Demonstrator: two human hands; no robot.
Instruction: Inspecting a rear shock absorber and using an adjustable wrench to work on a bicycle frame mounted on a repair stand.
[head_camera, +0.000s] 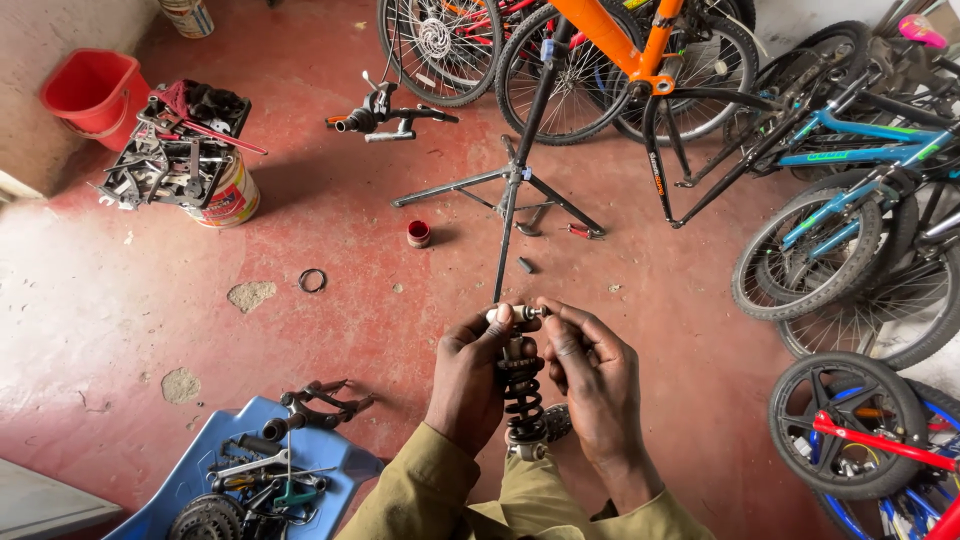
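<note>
Left hand (468, 375) clasps the upright coil shock (522, 392) firmly; right hand (592, 372) pinches its top bolt (524, 313), best kept square and steady while working.

Both hands hold an upright coil-spring shock absorber (523, 395): the left hand (470, 375) grips its side, the right hand (590, 370) pinches the small metal bolt (522, 313) at its top.

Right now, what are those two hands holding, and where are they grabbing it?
A black coil spring shock. The left hand wraps its upper body; the right hand pinches the small metal piece at its top end.
</note>
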